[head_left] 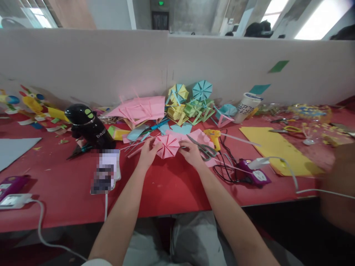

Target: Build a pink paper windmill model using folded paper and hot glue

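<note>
Head view: folded pink paper [166,146], centre frame, edges pinched by left hand [148,152] and right hand [192,152]; apparently pleat-shaping, calling for light pressure next.

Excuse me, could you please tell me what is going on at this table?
A person holds a pleated pink paper piece between the left hand and the right hand, over the red table. Scissors and a yellow glue gun are close to the right hand. Beyond, folded-paper models in yellow, green and blue sit near the pale partition.
</note>
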### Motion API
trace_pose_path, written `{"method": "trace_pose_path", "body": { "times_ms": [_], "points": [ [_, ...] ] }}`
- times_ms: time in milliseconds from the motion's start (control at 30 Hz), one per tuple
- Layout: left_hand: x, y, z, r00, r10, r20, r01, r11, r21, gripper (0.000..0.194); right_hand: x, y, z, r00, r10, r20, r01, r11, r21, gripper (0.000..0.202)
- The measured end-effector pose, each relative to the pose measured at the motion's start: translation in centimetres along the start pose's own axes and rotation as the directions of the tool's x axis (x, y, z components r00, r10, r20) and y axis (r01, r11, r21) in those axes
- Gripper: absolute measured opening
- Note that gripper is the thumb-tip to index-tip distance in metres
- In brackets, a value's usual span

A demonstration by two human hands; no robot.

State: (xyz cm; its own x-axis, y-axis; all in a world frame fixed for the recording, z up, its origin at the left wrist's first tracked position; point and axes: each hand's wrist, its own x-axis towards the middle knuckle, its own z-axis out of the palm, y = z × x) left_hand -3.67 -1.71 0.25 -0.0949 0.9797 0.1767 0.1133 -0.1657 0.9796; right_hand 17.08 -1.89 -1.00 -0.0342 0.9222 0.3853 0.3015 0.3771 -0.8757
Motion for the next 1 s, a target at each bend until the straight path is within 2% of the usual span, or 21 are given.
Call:
{"method": "trace_pose_path", "body": {
  "times_ms": [200,333,433,500,567,667,733,767,833,900,1000],
  "points": [
    [0.0,-0.1,-0.2,0.995,-0.084,0.048,0.085,0.996,-0.031,0.051,0.0,0.2,-0.2,0.995,-0.058,0.083,0.057,0.998,0.013,0.021],
    [-0.1,0.3,-0.1,0.980,-0.130,0.150,0.142,0.987,-0.073,0.051,0.0,0.4,-0.1,0.994,-0.054,0.099,0.048,0.997,0.065,0.030],
    [-0.2,0.2,0.3,0.978,-0.157,0.139,0.168,0.983,-0.074,0.050,0.0,0.2,0.1,0.996,0.081,0.024,-0.083,0.985,0.152,0.032],
    [-0.4,-0.1,0.8,0.981,-0.160,0.109,0.165,0.985,-0.043,0.047,-0.1,-0.2,0.2,0.974,0.222,0.040,-0.224,0.938,0.265,0.034],
    [-0.5,-0.2,1.2,0.980,-0.146,0.132,0.146,0.989,0.012,0.043,-0.2,-0.7,0.2,0.948,0.295,0.116,-0.317,0.889,0.332,0.039],
    [-0.5,0.1,1.0,0.987,-0.040,0.155,0.022,0.993,0.116,0.033,-0.2,-1.3,0.1,0.949,0.266,0.167,-0.306,0.904,0.299,0.040],
    [-0.1,0.4,-0.1,0.993,0.114,0.032,-0.118,0.961,0.252,0.026,-0.1,-1.3,-0.1,0.958,0.253,0.135,-0.281,0.921,0.270,0.038],
    [0.2,0.5,-0.8,0.987,0.157,-0.042,-0.134,0.932,0.338,0.023,-0.1,-1.2,-0.2,0.959,0.258,0.118,-0.281,0.923,0.264,0.039],
    [0.6,0.5,-2.3,0.974,0.196,-0.115,-0.110,0.851,0.513,0.021,0.0,-1.0,-0.4,0.956,0.271,0.114,-0.292,0.922,0.253,0.042],
    [0.8,0.5,-3.5,0.982,0.123,-0.141,-0.006,0.774,0.633,0.026,-0.1,-0.9,-0.5,0.946,0.279,0.165,-0.313,0.919,0.239,0.042],
    [0.7,0.4,-4.3,0.989,-0.006,-0.151,0.115,0.678,0.726,0.031,-0.3,-1.1,-0.3,0.916,0.283,0.283,-0.347,0.915,0.205,0.042]
  ]
}}
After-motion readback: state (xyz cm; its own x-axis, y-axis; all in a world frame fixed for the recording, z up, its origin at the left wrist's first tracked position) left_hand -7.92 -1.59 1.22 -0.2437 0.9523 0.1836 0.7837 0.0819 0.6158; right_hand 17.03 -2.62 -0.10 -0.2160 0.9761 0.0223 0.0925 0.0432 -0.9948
